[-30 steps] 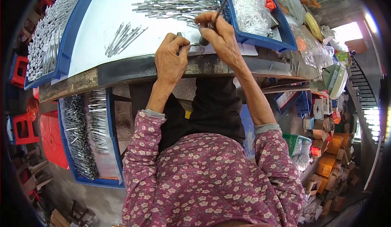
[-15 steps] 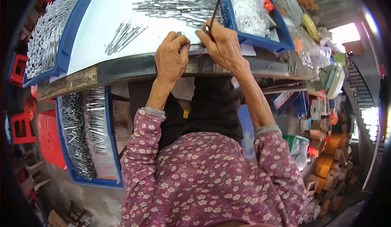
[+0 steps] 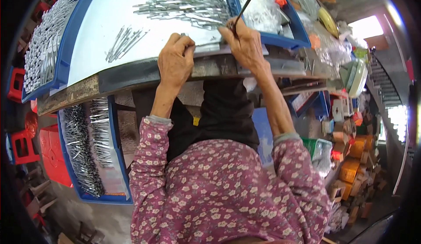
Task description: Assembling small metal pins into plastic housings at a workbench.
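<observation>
1. The white worktop [image 3: 101, 33] carries a wide heap of metal rods [image 3: 184, 8]; keep it within reach.
2. The left hand [image 3: 175, 62] pins one thin rod [image 3: 206, 44] at the near edge, grip pinched; hold it flat.
3. The right hand [image 3: 245, 42] pinches a dark stick tool [image 3: 243, 8]; aim its tip steadily.

Clear plastic bags [image 3: 263, 7] of small parts lie crumpled in the blue tray at the far right of the bench, and more clear bags [image 3: 333, 47] are heaped just beyond that tray's right edge. Below the bench on the right, small white and red cartons [image 3: 340, 112] are stacked beside a blue bin, with orange-yellow cardboard boxes [image 3: 353, 165] piled lower down toward the floor. A green-and-white packet [image 3: 318, 150] sits near the right elbow, too blurred to make out further.
</observation>
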`<state>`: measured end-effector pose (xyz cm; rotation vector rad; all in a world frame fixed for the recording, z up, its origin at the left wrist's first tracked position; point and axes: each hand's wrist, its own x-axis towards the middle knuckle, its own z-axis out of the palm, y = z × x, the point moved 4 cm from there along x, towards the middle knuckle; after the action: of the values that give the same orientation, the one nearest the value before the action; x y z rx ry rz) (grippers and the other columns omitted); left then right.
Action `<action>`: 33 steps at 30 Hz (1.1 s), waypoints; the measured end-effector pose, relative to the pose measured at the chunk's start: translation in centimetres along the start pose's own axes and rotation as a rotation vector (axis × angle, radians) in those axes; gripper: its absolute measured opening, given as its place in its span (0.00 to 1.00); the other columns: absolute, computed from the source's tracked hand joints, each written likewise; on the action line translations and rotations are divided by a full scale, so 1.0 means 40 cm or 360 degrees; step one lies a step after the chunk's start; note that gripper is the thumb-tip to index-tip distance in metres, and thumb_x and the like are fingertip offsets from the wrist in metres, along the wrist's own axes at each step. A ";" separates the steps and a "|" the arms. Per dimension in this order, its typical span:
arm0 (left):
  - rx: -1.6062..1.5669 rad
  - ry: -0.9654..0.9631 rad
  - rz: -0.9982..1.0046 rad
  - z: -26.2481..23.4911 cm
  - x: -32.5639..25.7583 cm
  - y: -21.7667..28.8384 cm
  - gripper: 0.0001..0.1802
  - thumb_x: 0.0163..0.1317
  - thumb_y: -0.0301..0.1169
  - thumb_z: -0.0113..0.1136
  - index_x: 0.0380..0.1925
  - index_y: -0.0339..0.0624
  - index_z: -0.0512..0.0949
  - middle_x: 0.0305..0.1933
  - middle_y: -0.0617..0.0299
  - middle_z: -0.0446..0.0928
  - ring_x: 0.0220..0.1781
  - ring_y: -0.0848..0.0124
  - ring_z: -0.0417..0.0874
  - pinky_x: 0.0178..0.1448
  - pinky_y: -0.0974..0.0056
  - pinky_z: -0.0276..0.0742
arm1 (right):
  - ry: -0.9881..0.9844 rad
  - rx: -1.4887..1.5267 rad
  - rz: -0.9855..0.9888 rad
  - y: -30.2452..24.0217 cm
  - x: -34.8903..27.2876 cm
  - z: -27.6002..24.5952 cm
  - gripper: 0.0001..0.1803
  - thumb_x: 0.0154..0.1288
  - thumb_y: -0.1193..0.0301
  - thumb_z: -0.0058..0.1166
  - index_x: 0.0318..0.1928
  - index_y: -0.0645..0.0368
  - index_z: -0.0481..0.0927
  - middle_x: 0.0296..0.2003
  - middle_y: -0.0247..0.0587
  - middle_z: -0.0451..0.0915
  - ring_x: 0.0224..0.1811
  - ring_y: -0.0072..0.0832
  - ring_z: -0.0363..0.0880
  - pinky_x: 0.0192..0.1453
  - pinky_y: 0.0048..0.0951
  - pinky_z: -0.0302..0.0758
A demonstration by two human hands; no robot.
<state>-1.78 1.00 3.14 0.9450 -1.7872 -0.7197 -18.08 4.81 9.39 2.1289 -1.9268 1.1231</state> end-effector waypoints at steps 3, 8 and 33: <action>0.0068 0.0011 0.0054 -0.008 0.004 0.009 0.02 0.51 0.25 0.57 0.26 0.39 0.77 0.27 0.60 0.70 0.25 0.63 0.75 0.31 0.62 0.69 | 0.0057 0.0266 0.0189 0.018 -0.011 -0.028 0.12 0.60 0.65 0.55 0.35 0.62 0.74 0.19 0.36 0.74 0.20 0.18 0.70 0.24 0.22 0.67; 0.0116 -0.0068 0.0109 -0.013 0.023 0.030 0.03 0.49 0.23 0.57 0.26 0.38 0.77 0.28 0.57 0.70 0.32 0.62 0.74 0.37 0.61 0.69 | 0.0232 0.0396 0.0452 0.073 -0.032 -0.115 0.12 0.61 0.65 0.54 0.35 0.62 0.75 0.20 0.28 0.71 0.22 0.15 0.67 0.27 0.19 0.66; 0.0449 0.0093 0.0262 -0.117 0.075 0.004 0.02 0.51 0.20 0.55 0.26 0.34 0.75 0.28 0.55 0.72 0.32 0.60 0.73 0.36 0.62 0.69 | -0.0243 -0.0622 0.0070 0.289 0.107 -0.095 0.09 0.51 0.72 0.50 0.33 0.63 0.77 0.29 0.57 0.77 0.34 0.50 0.77 0.40 0.45 0.72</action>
<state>1.79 -1.74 6.39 0.9766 -1.9203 -0.3382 -30.28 0.57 9.69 2.0112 -2.0573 0.5393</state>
